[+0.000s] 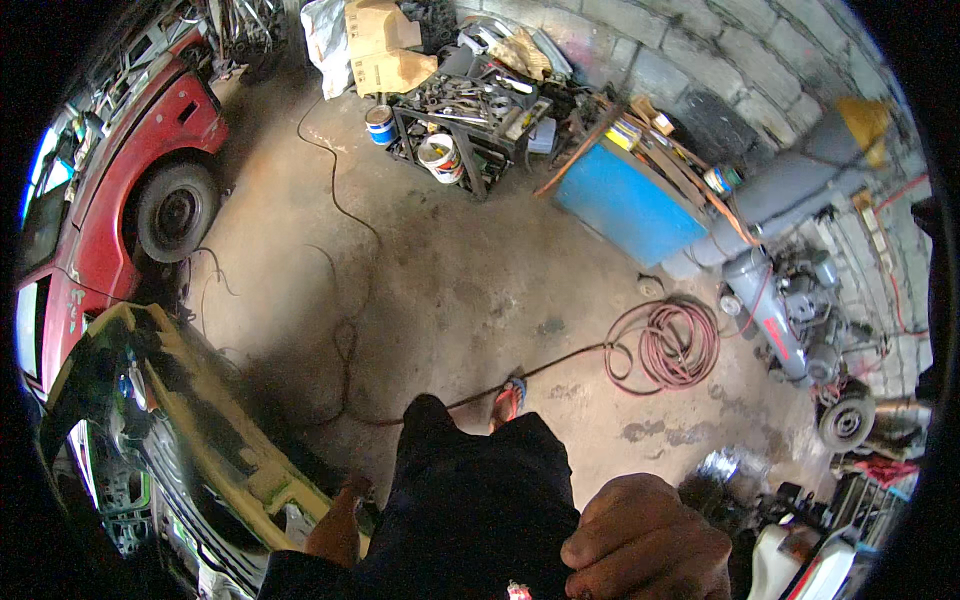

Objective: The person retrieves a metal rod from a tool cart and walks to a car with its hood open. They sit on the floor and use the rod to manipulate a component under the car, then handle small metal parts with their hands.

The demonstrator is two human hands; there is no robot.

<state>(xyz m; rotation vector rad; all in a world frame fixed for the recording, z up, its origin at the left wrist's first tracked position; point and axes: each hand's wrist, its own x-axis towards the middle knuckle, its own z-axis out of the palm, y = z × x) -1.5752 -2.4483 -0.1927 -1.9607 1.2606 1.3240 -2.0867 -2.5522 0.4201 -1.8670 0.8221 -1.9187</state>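
Note:
My right hand [648, 540] is raised close at the lower right, its fingers curled into a fist. Whatever it may hold is hidden by the fingers. Low on the left, my left hand [338, 522] reaches out of a dark sleeve beside the edge of a yellowish vehicle body panel [230, 440]. Its fingers do not show clearly, and I cannot tell whether it touches the panel. Between the hands are my dark-clothed legs [480, 490], with one foot in a sandal [510, 398] on the concrete floor.
A red vehicle [100, 190] stands at the left. A tool-covered metal cart [470, 110] and a blue panel [630, 205] line the block wall. A coiled reddish hose [675, 345] trails across the floor past my foot. A grey air compressor [770, 315] stands at the right.

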